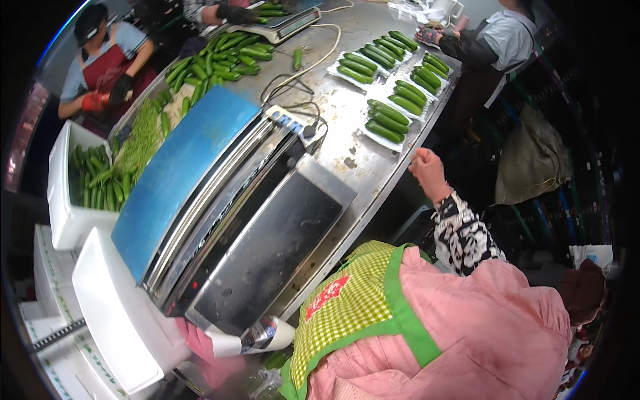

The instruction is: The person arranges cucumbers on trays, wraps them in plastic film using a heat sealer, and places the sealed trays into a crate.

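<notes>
white tray [381, 141] of cucumbers [387, 120] right of top centre, on the metal table [350, 155], right hand [430, 175] just below it, fingers [420, 160] kinda curled, can't tell if they're gripping anything, can't spot the left hand, big blue-topped machine [187, 160] left of centre

R hand [429, 175] at edge of steel table [360, 167] has bare top to cross btwn nearest cuke tray [382, 141] & big machine [267, 247], but power strip [287, 122] & white cord [340, 37] obstruct beyond, machine blocks L.
</notes>
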Available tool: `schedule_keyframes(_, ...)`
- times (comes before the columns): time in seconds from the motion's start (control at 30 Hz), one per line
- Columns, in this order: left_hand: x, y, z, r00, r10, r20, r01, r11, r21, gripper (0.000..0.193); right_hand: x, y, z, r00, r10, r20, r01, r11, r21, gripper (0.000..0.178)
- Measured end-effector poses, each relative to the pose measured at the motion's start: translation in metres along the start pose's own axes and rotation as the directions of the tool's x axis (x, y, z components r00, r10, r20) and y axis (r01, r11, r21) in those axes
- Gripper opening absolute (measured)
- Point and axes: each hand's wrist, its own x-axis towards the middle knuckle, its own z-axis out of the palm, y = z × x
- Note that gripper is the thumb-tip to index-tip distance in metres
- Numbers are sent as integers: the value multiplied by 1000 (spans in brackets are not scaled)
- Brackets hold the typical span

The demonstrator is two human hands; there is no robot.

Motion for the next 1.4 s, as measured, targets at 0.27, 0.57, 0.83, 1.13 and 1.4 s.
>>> schedule_keyframes(0.27,-2,243,-271,927,372,-45,-121,181,-976,39,116,47,-20,987,-148,63,148,681,-717,27)
schedule_keyframes(0.57,-281,553,-435,-250,968,-3,135,31,-990,27,131,45,-1,976,44,215,155,558,-815,25)
schedule_keyframes(0.83,-401,703,-278,-425,881,209,-533,-57,-844,48,126,42,6,951,10,309,227,657,-719,33)
schedule_keyframes(1.13,-434,704,-288,-476,867,148,-559,-169,-812,74,145,52,10,864,284,417,-146,932,-332,73)
schedule_keyframes(1.4,-425,700,-315,-438,872,218,-531,-55,-845,69,137,42,16,845,297,444,-304,951,-56,59)
